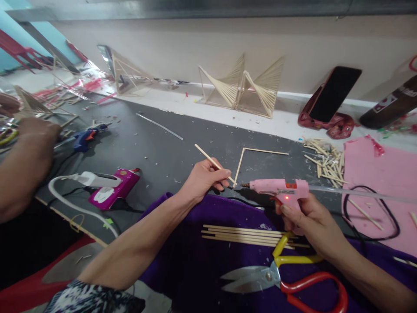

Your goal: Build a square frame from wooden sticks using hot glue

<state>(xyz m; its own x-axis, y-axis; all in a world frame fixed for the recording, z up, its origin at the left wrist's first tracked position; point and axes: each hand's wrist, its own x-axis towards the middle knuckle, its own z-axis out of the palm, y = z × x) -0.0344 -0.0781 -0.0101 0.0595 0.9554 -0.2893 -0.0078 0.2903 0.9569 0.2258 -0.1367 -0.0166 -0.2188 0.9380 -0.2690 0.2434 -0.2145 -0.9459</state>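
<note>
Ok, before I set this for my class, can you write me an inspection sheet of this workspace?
Surface: grey tabletop, littered with small scraps.
Job's things: stick, its lower end by the near end of an L of sticks; pink glue gun, red light lit, nozzle close by.
Clutter: pile of cut pieces; scissors, blades parted, on purple cloth beside long sticks.
Hands: left hand pinches the stick; right hand grips the pink glue gun.
Cables: black cord looped on the right; white cable curving on the left.
Surroundings: stick structures by the wall; propped phone; another person's arm near a blue glue gun.
</note>
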